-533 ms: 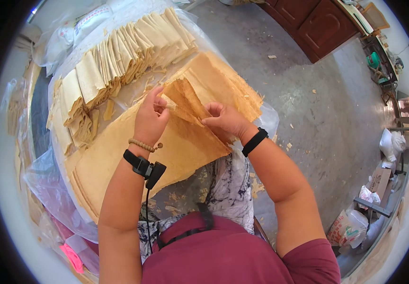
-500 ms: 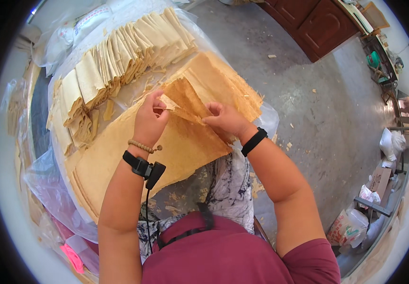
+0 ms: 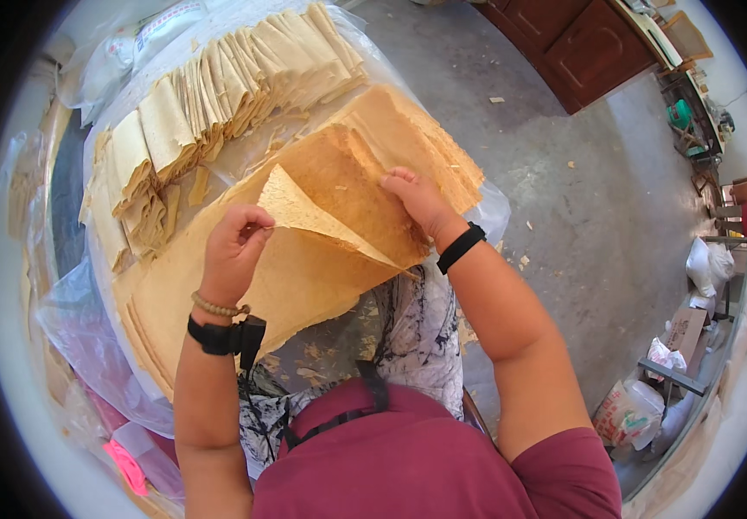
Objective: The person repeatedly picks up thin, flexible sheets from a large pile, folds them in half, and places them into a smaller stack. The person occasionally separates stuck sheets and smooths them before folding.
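Between thumb and fingers my left hand (image 3: 237,238) pinches the corner of a thin, pale yellow sheet (image 3: 303,208), which looks like dried tofu skin. That corner is raised and pulled back toward me, so the sheet forms a slanting fold. Beneath and beyond it lies a darker golden-brown sheet (image 3: 339,177). My right hand (image 3: 421,206) is at the far right edge of this darker sheet, fingers closed together at its ridge; the undersides of the fingers are hidden. Both lie on a broad stack of similar sheets (image 3: 192,290).
Folded pale sheets (image 3: 235,78) stand in a long row at the table's far left. Another sheet pile (image 3: 417,130) lies behind my right hand. Clear plastic (image 3: 88,324) hangs over the table's left edge. Flakes litter the grey floor (image 3: 529,173). A dark red cabinet (image 3: 594,52) stands far right.
My left hand has moved left and toward me, drawing the pale sheet's corner back and widening the fold. My right hand has shifted slightly up and outward, apart from the fold.
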A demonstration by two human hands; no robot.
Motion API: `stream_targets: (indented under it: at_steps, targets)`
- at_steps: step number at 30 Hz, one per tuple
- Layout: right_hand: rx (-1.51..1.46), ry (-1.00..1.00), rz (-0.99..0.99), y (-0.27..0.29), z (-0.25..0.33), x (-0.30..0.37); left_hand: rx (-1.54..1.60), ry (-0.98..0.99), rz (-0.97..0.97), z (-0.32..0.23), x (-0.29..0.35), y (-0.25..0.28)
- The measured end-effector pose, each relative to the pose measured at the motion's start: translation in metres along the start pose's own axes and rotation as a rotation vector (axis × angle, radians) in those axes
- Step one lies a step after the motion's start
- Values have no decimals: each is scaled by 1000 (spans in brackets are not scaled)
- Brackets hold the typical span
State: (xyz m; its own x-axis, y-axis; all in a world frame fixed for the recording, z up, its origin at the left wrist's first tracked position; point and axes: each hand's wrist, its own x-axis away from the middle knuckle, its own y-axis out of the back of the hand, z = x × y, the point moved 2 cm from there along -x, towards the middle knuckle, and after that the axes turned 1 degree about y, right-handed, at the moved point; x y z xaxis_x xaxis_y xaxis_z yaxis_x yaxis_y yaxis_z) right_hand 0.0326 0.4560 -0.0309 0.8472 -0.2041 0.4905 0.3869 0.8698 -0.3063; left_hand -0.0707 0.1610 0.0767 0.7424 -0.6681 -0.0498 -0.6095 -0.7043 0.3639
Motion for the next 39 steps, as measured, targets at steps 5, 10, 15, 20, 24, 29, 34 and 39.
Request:
stream_targets:
  at_steps: [5, 10, 15, 20, 24, 29, 34, 39]
  targets:
    - [539, 176, -138, -11, 11, 19, -34, -69, -83, -2, -2, 20]
    - [899, 345, -261, -20, 9, 20, 135, 72, -144, 29, 9, 77]
    - [1308, 923, -294, -44, 35, 71, 187, 86, -197, 21, 34, 23]
    - [474, -28, 112, 1, -13, 83, -105, 147, 51, 65, 76, -20]
    - [621, 86, 20, -8, -7, 119, -226, 80, 50, 58, 70, -31]
    - [561, 24, -29, -19, -13, 113, -173, 68, 51, 72, 65, -26]
    - [-32, -58, 34, -48, 2, 117, -471, -39, 111, 68, 69, -27]
    - [-361, -127, 169, -54, -5, 115, -506, -101, 39, 13, 86, -61]
